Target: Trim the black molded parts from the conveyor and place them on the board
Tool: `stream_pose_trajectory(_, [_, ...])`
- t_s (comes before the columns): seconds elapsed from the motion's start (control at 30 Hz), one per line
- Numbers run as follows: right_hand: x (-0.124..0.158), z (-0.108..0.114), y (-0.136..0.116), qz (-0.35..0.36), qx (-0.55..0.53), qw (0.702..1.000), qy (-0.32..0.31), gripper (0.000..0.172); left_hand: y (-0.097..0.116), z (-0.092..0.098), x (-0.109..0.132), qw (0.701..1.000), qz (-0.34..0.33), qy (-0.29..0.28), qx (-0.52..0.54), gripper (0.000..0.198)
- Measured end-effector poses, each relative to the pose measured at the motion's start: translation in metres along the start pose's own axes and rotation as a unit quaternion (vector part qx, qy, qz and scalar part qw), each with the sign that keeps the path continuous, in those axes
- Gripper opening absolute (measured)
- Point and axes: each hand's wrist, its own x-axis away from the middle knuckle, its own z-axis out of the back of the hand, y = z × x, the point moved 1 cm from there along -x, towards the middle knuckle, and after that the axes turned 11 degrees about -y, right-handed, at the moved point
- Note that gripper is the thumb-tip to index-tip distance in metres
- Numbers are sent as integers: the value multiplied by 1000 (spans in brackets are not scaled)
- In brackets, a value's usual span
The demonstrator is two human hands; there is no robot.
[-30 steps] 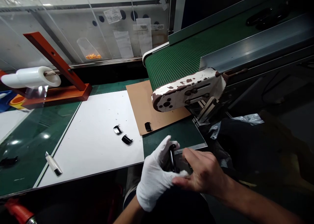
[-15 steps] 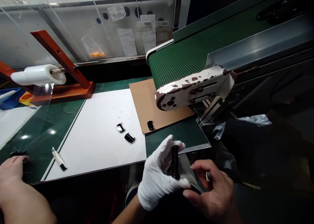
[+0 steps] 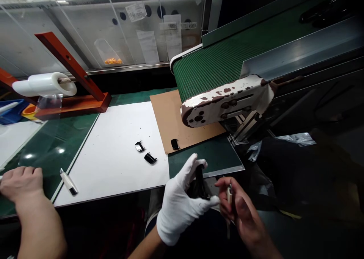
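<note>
My left hand [image 3: 179,206], in a white glove, grips a black curved plastic part [image 3: 200,181] between thumb and fingers, just off the table's front edge. Bare and close beside it on the right, my right hand [image 3: 241,209] is closed around a slim, pale-handled tool [image 3: 229,194]. Its exact kind is hard to make out. On the white sheet [image 3: 113,156] lie two small glossy black parts, one [image 3: 139,147] behind the other [image 3: 150,158]. A third black part [image 3: 174,144] rests on the brown cardboard [image 3: 162,115].
A co-worker's hand [image 3: 24,181] rests on the green table at the left, near a white-handled knife [image 3: 68,182]. Behind stands a wooden stand [image 3: 74,67] with a roll of clear film [image 3: 42,85]. A green conveyor belt [image 3: 216,66] overhangs the cardboard at the right.
The black part in my left hand has turned slightly and moved a little left. My right hand has rotated, showing more of the tool. The co-worker's hand has shifted, and its black part is no longer visible.
</note>
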Motion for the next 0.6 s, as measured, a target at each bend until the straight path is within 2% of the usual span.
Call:
stream_pose_trajectory(0.1, [1, -8, 10, -70, -186, 979, -38, 51, 6, 5, 2, 989, 10, 10, -148, 88])
stream_pose_trajectory(0.23, [5, -15, 26, -132, -302, 944, -7, 43, 13, 11, 3, 952, 21, -1, -305, 91])
stream_pose_trajectory(0.33, [7, -18, 38, -182, -335, 925, -3, 39, 12, 16, 2, 934, 47, -28, -353, 91])
stream_pose_trajectory(0.5, [10, -23, 45, -233, -336, 913, 1, 39, 7, 23, 2, 921, 75, -47, -379, 89])
stream_pose_trajectory(0.6, [12, -25, 45, -245, -333, 910, -8, 39, 3, 37, 3, 898, 125, -85, -413, 90])
